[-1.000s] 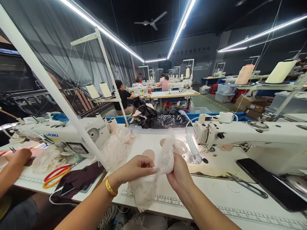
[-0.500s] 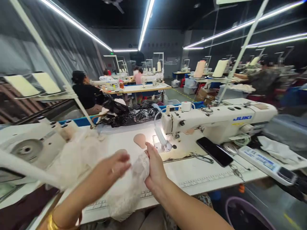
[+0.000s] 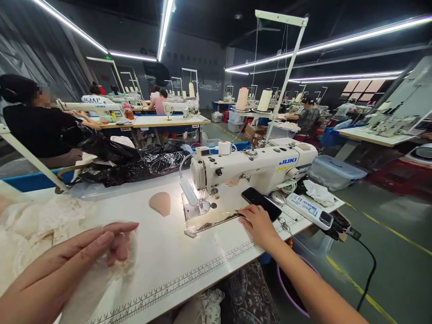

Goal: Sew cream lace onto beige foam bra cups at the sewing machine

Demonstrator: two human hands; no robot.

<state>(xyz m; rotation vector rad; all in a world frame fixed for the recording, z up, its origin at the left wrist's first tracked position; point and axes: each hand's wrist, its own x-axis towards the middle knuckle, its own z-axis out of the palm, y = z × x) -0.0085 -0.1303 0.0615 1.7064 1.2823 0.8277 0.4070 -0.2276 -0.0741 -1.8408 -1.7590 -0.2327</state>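
Note:
My left hand (image 3: 84,256) is closed on a piece of sheer cream lace fabric (image 3: 91,288), which hangs down over the table's front edge. My right hand (image 3: 259,225) reaches beside the black phone (image 3: 259,202), its fingers closed over the thread snips (image 3: 238,213); only a dark tip shows past them. A beige teardrop-shaped fabric piece (image 3: 160,203) lies flat on the table, left of the needle area of the white JUKI sewing machine (image 3: 256,168). More cream lace (image 3: 47,225) is heaped at the left, beyond my left hand.
A printed ruler strip (image 3: 182,283) runs along the table's front edge. Black plastic bags (image 3: 145,162) lie behind the table. A white boxed device (image 3: 308,209) and white cloth (image 3: 319,192) sit at the right end. Co-workers sit at machines further back.
The view has turned right. My right hand has left the lace and moved right onto the snips beside the phone. My left hand has taken hold of the lace.

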